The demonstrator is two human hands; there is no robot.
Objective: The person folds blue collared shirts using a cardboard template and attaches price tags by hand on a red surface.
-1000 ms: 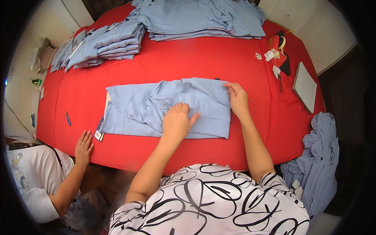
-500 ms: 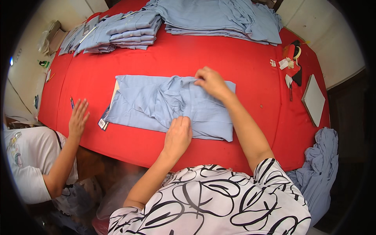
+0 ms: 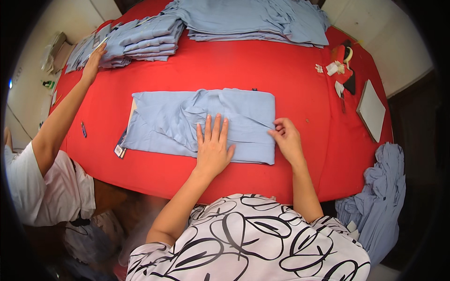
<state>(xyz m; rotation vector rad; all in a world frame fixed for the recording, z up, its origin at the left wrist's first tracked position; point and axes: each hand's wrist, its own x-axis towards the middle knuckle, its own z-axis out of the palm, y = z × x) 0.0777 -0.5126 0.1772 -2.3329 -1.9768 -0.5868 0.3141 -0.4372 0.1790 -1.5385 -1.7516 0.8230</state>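
A light blue shirt (image 3: 164, 117) lies folded into a long rectangle in front of me, with wrinkled cloth bunched around its middle. My left hand (image 3: 213, 145) rests flat on it, fingers spread. At the shirt's right edge, my right hand (image 3: 288, 140) has thumb and fingers drawn together on the cloth border. Pale card (image 3: 132, 110) shows along the left end of the shirt. A dark tag with a white label (image 3: 120, 149) sticks out at the lower left corner.
Stacks of folded blue shirts (image 3: 150, 42) and flat blue garments (image 3: 248, 23) line the far side of the red-covered table (image 3: 187, 70). A co-worker's hand (image 3: 95, 58) is at the left stack. At right lie a white board (image 3: 371, 111), a tape roll (image 3: 348, 55) and hanging blue clothes (image 3: 386, 187).
My left hand opened and flattened onto the shirt. My right hand came from the far edge to the right edge. The co-worker's arm reached toward the far left stack.
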